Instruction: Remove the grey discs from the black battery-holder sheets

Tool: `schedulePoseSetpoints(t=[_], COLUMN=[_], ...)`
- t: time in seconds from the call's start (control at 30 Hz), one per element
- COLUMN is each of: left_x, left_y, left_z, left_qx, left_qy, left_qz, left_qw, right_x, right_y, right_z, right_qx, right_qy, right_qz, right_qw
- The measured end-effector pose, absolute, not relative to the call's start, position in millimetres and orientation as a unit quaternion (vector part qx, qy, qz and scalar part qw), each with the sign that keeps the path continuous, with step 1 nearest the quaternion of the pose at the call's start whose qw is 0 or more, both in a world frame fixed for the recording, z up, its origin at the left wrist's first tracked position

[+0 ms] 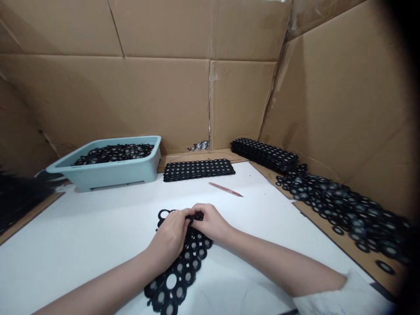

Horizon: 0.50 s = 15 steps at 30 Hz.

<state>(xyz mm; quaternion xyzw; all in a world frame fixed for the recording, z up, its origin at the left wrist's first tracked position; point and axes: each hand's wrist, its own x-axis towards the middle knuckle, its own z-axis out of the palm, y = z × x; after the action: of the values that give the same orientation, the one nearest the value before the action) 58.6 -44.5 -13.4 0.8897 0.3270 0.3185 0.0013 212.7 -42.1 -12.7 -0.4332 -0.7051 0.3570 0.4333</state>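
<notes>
A black sheet of joined rings (188, 276) lies on the white table top and runs from under my hands toward the front edge. My left hand (171, 234) is closed on its upper part, with thumb and fingers pinched together. Close against it, my right hand (210, 223) pinches the same sheet near its top. The fingertips of both hands meet there and hide the exact spot they grip. One ring sticks out at the sheet's upper left, beyond my left hand.
A light blue basin (118, 177) full of black rings stands at the back left. Beside it lies a flat black ring panel (199, 169), with a pencil (226, 189) in front. Stacked panels (264, 154) and a heap of loose rings (341, 205) line the right side. Cardboard walls (164, 96) enclose the table.
</notes>
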Motion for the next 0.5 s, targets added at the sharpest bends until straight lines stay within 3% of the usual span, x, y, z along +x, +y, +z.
schedulePoseSetpoints(t=[0.3,0.5], left_x=[56,57], left_y=[-38,-34], left_z=[-7,-12], left_qx=[0.901,0.892], left_qy=[0.332,0.345], left_qz=[0.279,0.289], left_qw=[0.032,0.04], right_x=[224,221], right_y=[-37,-35], right_z=[-7,-12], right_qx=[-0.386,-0.404], right_qy=[-0.75,-0.693], right_qz=[0.386,0.414], right_qw=[0.374,0.43])
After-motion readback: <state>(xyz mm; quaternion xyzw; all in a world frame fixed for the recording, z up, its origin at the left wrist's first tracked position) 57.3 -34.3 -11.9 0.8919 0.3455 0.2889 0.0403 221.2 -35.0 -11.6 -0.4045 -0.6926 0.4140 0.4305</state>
